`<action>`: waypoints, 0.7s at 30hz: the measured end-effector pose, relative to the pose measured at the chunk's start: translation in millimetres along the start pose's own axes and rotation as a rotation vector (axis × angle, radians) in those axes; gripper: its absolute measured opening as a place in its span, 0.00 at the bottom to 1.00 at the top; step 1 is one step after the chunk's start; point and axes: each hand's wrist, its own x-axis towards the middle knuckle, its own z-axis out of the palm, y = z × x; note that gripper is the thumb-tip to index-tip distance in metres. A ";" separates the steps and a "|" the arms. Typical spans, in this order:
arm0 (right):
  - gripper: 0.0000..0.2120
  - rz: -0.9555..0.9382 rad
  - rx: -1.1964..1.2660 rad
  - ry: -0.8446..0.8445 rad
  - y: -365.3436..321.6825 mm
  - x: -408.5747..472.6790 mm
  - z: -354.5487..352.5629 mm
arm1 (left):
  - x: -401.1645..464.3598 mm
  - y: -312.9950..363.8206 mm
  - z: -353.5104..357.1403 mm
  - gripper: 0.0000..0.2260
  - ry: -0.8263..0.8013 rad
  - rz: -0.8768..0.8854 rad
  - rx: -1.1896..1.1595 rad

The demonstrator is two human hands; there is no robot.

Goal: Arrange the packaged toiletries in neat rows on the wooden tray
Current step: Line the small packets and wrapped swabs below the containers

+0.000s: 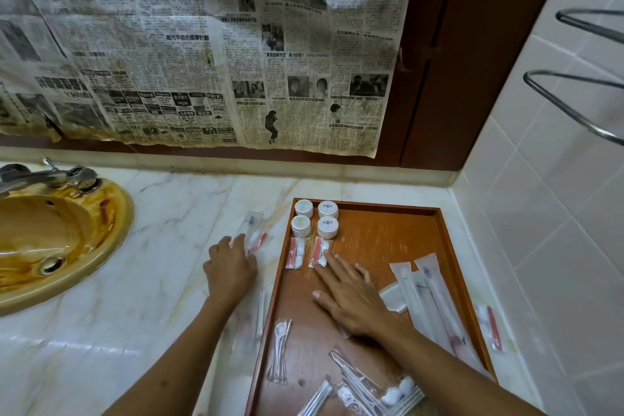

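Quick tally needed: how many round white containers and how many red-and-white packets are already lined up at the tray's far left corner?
Round white containers: 4, in a two-by-two block on the wooden tray.
Red-and-white packets: 2, side by side; the right hand touches one.
Total: 6

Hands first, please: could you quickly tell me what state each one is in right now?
Left hand: open, fingers resting on a clear packet on the counter.
Right hand: open, flat on the wooden tray, fingertips touching a red-and-white packet.
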 end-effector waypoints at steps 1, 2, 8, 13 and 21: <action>0.38 0.001 0.004 0.003 -0.5 0.2 0.3 | 3.8 -3.8 -0.2 0.21 -0.038 -0.047 -0.030; 0.39 0.001 0.008 0.006 -0.6 0.2 0.6 | 6.9 -6.8 -0.3 0.22 -0.053 -0.073 -0.090; 0.30 -0.002 -0.028 0.015 0.4 0.4 2.9 | 2.6 -13.4 -5.1 0.19 0.067 -0.145 -0.556; 0.35 -0.008 -0.047 0.026 -0.6 -0.2 3.6 | -10.7 -22.9 -5.4 0.13 0.216 -0.237 -0.711; 0.36 -0.011 -0.048 0.033 -0.9 -1.4 3.3 | -13.9 -39.7 -8.7 0.16 0.137 -0.347 -0.789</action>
